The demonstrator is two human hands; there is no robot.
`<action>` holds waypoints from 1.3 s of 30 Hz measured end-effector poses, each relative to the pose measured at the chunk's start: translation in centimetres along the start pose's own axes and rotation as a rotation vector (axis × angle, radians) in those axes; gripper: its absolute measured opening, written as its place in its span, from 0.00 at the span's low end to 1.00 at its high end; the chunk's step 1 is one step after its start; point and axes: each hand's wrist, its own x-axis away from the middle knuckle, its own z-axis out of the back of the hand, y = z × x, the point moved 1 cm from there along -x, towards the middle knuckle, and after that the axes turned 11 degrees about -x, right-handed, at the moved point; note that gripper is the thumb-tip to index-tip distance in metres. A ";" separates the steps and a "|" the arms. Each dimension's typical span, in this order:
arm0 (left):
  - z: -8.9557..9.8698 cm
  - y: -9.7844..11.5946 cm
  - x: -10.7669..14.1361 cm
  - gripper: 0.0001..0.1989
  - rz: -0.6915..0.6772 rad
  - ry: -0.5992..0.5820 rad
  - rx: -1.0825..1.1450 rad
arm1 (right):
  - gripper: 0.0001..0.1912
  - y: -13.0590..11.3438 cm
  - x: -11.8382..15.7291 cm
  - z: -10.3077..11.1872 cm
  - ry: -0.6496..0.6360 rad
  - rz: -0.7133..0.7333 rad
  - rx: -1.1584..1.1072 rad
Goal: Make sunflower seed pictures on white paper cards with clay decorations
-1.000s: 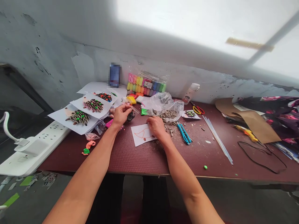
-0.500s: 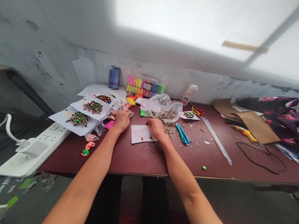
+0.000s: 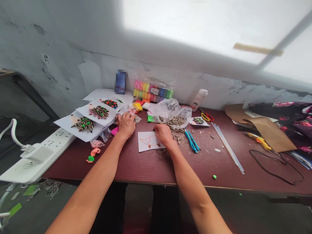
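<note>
A white card with an orange outline and small brown spots lies near the middle of the table. My right hand rests at the card's upper right corner with its fingers curled; what they hold, if anything, is hidden. To the left, my left hand lies palm down with fingers apart over small clay packets beside a pink packet. Striped sunflower seeds spill from a clear plastic bag behind my right hand. Finished-looking seed-covered cards are stacked at the left.
A blue cutter, scissors, clear sticks and a yellow glue gun lie to the right. A white bottle and coloured clay packs stand against the wall. A power strip is at the left edge.
My left hand has shifted slightly and its fingers have spread flatter over the packets. My right hand stays at the card. The whole view has shifted a little.
</note>
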 end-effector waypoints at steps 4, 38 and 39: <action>0.3 0.1 0.0 0.13 -0.012 -0.032 -0.003 | 0.14 -0.2 0.1 0.1 0.011 0.010 -0.002; -0.1 0.3 -3.4 0.14 0.082 -0.065 0.051 | 0.16 0.3 0.0 0.7 0.037 -0.035 -0.033; 0.4 0.2 -3.4 0.14 0.086 -0.013 0.083 | 0.16 0.3 0.0 0.7 0.040 -0.039 -0.032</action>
